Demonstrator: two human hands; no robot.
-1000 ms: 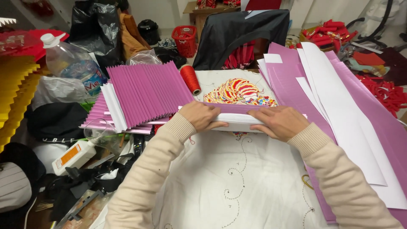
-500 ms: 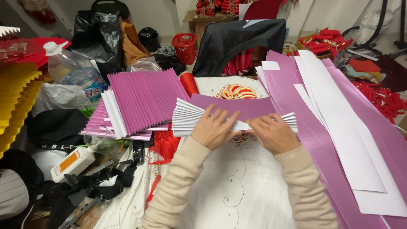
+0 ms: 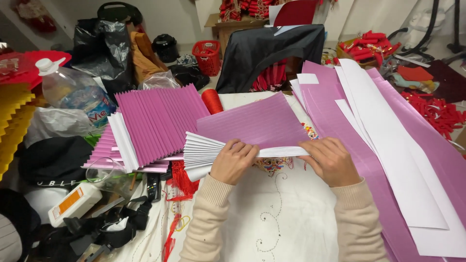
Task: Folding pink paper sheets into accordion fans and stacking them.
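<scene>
A pleated purple paper sheet with a white underside [image 3: 252, 123] is lifted off the white embroidered cloth [image 3: 281, 213] at the middle. My left hand [image 3: 234, 161] grips its near edge, where the white folds fan out to the left. My right hand [image 3: 329, 160] pinches the same edge further right. The sheet tilts up and away from me, hiding most of the red and gold ornament pile behind it.
A stack of pleated purple sheets [image 3: 153, 128] lies to the left, flat purple and white paper strips [image 3: 388, 145] to the right. A red thread spool [image 3: 212, 100], a water bottle [image 3: 73, 92], a glue bottle [image 3: 73, 204], a black-draped chair [image 3: 269, 53] and yellow pleated paper [image 3: 12, 121] surround them.
Both hands have lifted the pleated purple sheet and drawn it toward me, tilting it up. Its white folds have fanned out on the left. The ornament pile is now mostly covered.
</scene>
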